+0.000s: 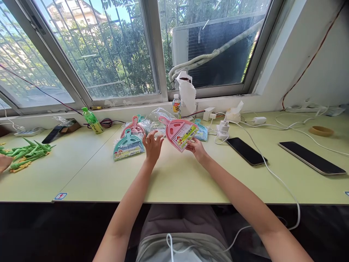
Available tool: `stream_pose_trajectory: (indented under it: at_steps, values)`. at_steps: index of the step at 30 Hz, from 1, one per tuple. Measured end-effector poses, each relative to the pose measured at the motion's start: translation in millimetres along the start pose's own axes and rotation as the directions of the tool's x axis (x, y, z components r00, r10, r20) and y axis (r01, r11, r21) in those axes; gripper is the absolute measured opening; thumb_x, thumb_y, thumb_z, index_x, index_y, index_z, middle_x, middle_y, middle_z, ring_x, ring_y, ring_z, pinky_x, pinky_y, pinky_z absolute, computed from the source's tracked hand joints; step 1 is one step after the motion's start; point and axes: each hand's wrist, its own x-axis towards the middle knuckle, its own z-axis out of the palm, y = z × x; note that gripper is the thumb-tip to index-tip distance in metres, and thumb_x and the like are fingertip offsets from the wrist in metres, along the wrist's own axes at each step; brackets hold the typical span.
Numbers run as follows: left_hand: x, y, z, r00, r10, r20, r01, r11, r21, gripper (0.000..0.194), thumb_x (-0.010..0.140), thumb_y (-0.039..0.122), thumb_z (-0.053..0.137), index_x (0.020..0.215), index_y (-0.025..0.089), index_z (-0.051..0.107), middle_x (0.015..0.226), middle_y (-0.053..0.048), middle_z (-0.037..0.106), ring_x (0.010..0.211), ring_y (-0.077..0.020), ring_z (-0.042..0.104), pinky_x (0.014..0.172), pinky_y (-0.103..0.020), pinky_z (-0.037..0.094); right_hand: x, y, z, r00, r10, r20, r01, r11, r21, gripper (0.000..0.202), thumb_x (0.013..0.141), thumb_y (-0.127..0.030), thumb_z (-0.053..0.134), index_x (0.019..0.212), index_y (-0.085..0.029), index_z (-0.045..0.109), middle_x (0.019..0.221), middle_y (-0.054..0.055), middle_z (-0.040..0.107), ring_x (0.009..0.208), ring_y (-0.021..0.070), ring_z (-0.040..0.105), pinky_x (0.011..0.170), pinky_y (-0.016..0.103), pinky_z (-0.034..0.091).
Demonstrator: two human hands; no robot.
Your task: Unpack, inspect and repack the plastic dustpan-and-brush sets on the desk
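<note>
A pink dustpan and brush set [176, 131] with a yellow printed label is tilted above the table, gripped at its lower right edge by my right hand [196, 148]. My left hand [153, 143] is raised just left of it, fingers apart and curved, holding nothing. Beside that hand lies a teal dustpan set [127, 146] in clear wrap, with a wrapped pink dustpan set [135, 125] behind it. A blue dustpan set [201, 130] rests on the table, partly hidden behind the held one. Crumpled clear plastic [160, 113] shows behind the pink set.
Two bottles, one green [92, 120] and one amber-labelled [176, 105], stand near the window. To the right are a phone [247, 151], a tablet [311, 157], white cables and a tape roll [321, 131]. At far left, another person's hand [4, 162] is by green leaf-like pieces [29, 152].
</note>
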Motion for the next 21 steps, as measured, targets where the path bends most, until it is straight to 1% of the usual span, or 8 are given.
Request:
stream_pose_trajectory:
  at_steps: [4,6,9,13,16,21]
  values:
    - [-0.2,-6.6,5.5,0.993,0.053,-0.105,-0.051,0.998,0.022,0.021,0.097,0.03,0.048,0.09,0.026,0.067,0.121,-0.007,0.066,0.118,-0.0227,0.054,0.115,-0.046,0.018,-1.8,0.0,0.9,1.0,-0.001,0.007,0.001,1.0,0.006,0.029,0.072,-0.019,0.073,0.097,-0.022,0.058,0.089,0.001,0.075,0.076,0.018,0.072,0.077,0.033,0.059]
    - [-1.1,-9.4,6.8,0.989,0.087,-0.118,-0.086,0.996,0.014,0.022,0.097,0.025,0.047,0.089,0.027,0.067,0.116,-0.004,0.069,0.114,-0.0208,0.057,0.113,-0.043,0.021,-1.8,0.0,0.5,1.0,-0.002,0.014,0.002,1.0,0.006,0.029,0.072,-0.019,0.074,0.097,-0.022,0.059,0.089,0.001,0.076,0.076,0.018,0.072,0.076,0.033,0.059]
    - [-2.1,-10.7,5.5,0.984,0.157,-0.081,-0.161,0.986,-0.041,0.025,0.097,0.019,0.045,0.09,0.029,0.067,0.111,-0.002,0.072,0.109,-0.0195,0.06,0.108,-0.042,0.024,0.5,-0.6,-2.2,1.0,-0.011,0.016,0.011,1.0,0.006,0.028,0.073,-0.019,0.073,0.097,-0.022,0.06,0.089,0.001,0.076,0.076,0.0178,0.072,0.076,0.033,0.059]
    - [-1.9,-9.0,3.2,0.967,0.252,-0.026,-0.254,0.958,-0.137,0.028,0.098,0.017,0.042,0.093,0.029,0.068,0.103,0.0,0.075,0.106,-0.0196,0.062,0.106,-0.043,0.027,6.7,-3.6,-9.3,0.999,0.005,-0.051,-0.003,1.0,0.027,0.025,0.073,-0.016,0.072,0.094,-0.022,0.059,0.085,0.0,0.075,0.072,0.0154,0.071,0.071,0.029,0.058]
    - [-1.4,-8.0,4.0,0.959,0.282,-0.003,-0.278,0.942,-0.191,0.031,0.097,0.015,0.041,0.089,0.029,0.068,0.101,0.001,0.076,0.108,-0.0187,0.063,0.109,-0.043,0.026,9.9,-6.1,-13.4,0.996,0.027,-0.084,-0.023,0.999,0.048,0.023,0.074,-0.013,0.071,0.091,-0.022,0.059,0.083,-0.001,0.075,0.069,0.0134,0.07,0.068,0.025,0.058]
    - [-1.8,-7.4,6.1,0.954,0.299,0.026,-0.286,0.931,-0.227,0.032,0.096,0.013,0.04,0.083,0.027,0.066,0.102,-0.001,0.074,0.113,-0.0185,0.061,0.116,-0.046,0.021,10.3,-7.3,-14.6,0.999,0.027,-0.034,-0.026,0.999,0.029,0.022,0.075,-0.013,0.07,0.093,-0.022,0.06,0.084,0.0,0.075,0.07,0.0139,0.071,0.068,0.026,0.059]
